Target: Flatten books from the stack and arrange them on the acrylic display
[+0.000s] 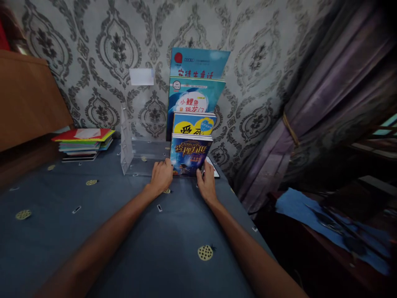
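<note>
A clear acrylic book stand (pixel 132 155) sits on a blue cloth-covered table (pixel 124 231) against the wall. In its right half several books stand upright in stepped rows. The front one is a dark blue book with gold lettering (pixel 190 154). Behind it rise a yellow-covered book (pixel 194 123) and two taller light blue books (pixel 194 97). My left hand (pixel 161 176) grips the front book's lower left edge with curled fingers. My right hand (pixel 206 180) holds its lower right edge. A small white device (pixel 214 167) lies just behind my right hand.
A flat stack of colourful books (pixel 83 142) lies at the table's back left, beside a brown wooden board (pixel 27 99). A purple curtain (pixel 325 107) hangs at the right past the table edge. A white label (pixel 142 76) is stuck on the patterned wall.
</note>
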The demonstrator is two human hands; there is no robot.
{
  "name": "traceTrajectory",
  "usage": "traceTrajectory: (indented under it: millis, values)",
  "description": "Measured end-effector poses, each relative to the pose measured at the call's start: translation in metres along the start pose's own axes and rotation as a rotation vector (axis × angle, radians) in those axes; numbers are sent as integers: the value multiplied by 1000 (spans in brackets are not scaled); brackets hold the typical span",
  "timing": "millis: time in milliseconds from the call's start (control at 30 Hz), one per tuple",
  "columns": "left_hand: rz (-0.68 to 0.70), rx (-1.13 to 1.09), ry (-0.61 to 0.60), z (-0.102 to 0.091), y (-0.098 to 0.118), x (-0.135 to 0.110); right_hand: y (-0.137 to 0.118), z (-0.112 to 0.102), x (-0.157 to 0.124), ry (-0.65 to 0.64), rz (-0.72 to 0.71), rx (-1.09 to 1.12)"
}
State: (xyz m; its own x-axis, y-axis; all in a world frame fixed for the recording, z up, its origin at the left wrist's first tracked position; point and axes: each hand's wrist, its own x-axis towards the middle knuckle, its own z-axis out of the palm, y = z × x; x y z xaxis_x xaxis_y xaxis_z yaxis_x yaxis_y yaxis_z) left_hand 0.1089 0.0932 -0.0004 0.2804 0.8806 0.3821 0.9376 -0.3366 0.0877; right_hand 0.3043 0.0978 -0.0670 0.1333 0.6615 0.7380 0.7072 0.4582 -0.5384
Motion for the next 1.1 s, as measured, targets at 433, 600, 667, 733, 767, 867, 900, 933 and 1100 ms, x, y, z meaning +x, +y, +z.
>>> traceTrajectory:
  millis: [433, 600, 667, 733, 767, 867, 900, 933, 1100]
  values:
    - [-22, -346, 225, -31, 2, 14, -25, -14, 37, 88, 43, 171]
    - [23, -480, 302, -27, 2, 24, -33, -12, 66, 176, 81, 385]
    - [23, -506, 290, -26, 2, 25, -38, -11, 71, 165, 67, 404]
    - [19, -513, 278, -26, 3, 26, -42, -12, 73, 158, 57, 392]
    - [14, -514, 277, -26, 3, 26, -44, -12, 73, 162, 57, 387]
    - [-3, -508, 278, -28, 5, 25, -47, -10, 72, 191, 65, 379]
    - [-7, -504, 274, -28, 6, 25, -48, -9, 72, 198, 66, 373]
    - [-10, -499, 270, -29, 7, 24, -48, -8, 72, 205, 65, 366]
    - [-15, -499, 275, -28, 8, 24, -47, -7, 71, 210, 56, 320]
